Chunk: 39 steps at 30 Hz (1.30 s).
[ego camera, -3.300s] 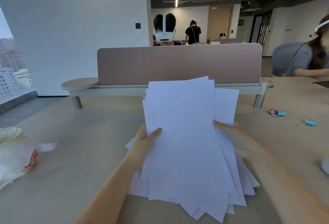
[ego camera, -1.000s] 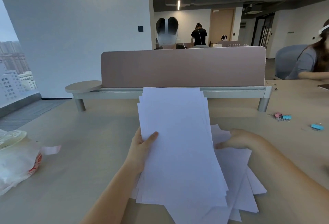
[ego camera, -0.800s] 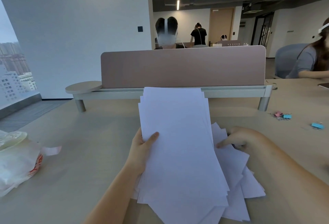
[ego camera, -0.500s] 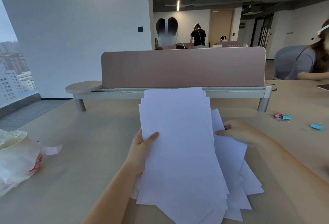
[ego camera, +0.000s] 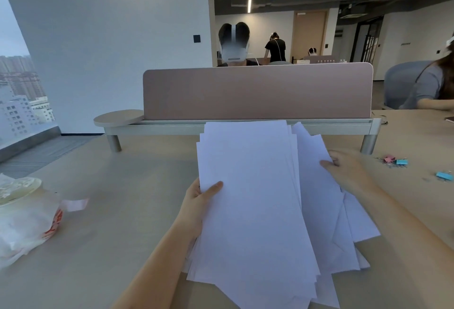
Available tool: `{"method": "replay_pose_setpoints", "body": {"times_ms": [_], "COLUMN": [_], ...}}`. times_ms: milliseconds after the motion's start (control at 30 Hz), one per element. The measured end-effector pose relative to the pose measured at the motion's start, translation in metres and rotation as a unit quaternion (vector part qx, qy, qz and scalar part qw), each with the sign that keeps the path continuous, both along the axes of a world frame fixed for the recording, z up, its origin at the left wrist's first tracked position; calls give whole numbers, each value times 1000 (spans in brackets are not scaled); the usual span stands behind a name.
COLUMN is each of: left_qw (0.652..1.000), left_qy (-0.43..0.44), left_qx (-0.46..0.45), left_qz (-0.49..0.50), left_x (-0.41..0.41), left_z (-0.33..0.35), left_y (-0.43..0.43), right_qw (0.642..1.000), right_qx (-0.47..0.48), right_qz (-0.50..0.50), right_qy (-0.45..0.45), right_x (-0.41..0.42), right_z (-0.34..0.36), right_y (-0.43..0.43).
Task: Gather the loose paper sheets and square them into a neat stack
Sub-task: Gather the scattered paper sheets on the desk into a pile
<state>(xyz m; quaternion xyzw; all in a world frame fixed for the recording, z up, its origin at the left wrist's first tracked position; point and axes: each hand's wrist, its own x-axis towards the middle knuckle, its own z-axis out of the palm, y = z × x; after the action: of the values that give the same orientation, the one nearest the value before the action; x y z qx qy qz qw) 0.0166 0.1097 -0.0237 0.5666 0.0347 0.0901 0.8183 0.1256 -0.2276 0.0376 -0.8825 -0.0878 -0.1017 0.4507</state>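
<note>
A bundle of white paper sheets [ego camera: 250,186] is raised in front of me, tilted up off the beige desk [ego camera: 127,186]. My left hand [ego camera: 199,200] grips its left edge, thumb on top. My right hand [ego camera: 346,168] holds a few more sheets [ego camera: 317,168] lifted beside the bundle's right edge, fingers underneath and thumb on top. Several loose sheets [ego camera: 353,230] lie fanned out on the desk under and to the right of the bundle, their corners sticking out unevenly.
A pink divider panel [ego camera: 255,90] on a grey rail crosses the desk behind the paper. A white plastic bag with a cup [ego camera: 22,213] sits at the left. Pink and blue binder clips [ego camera: 395,161] lie at the right. People sit beyond the divider and at the far right.
My right hand picked up sheets from the loose pile and raised them up and away beside the bundle. The left hand and its bundle stayed almost still.
</note>
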Motion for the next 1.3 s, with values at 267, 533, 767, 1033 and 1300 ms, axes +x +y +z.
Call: {"method": "replay_pose_setpoints", "body": {"times_ms": [267, 533, 767, 1033, 1300], "left_qw": [1000, 999, 999, 997, 998], "left_qy": [5, 6, -3, -19, -13], "left_qx": [-14, -43, -52, -58, 5], "left_qz": [-1, -9, -13, 39, 61], "left_x": [-1, -3, -5, 6, 33], "left_z": [2, 8, 13, 11, 18], "left_y": [-2, -2, -5, 3, 4], "right_qw": [940, 924, 940, 952, 949], "right_qx": [293, 317, 326, 301, 303], "right_qz": [-128, -159, -40, 40, 85], "right_qy": [-118, -144, -92, -40, 26], "right_x": [-3, -9, -9, -14, -15], "right_z": [18, 35, 16, 11, 8], "right_y": [-12, -7, 37, 61, 68]}}
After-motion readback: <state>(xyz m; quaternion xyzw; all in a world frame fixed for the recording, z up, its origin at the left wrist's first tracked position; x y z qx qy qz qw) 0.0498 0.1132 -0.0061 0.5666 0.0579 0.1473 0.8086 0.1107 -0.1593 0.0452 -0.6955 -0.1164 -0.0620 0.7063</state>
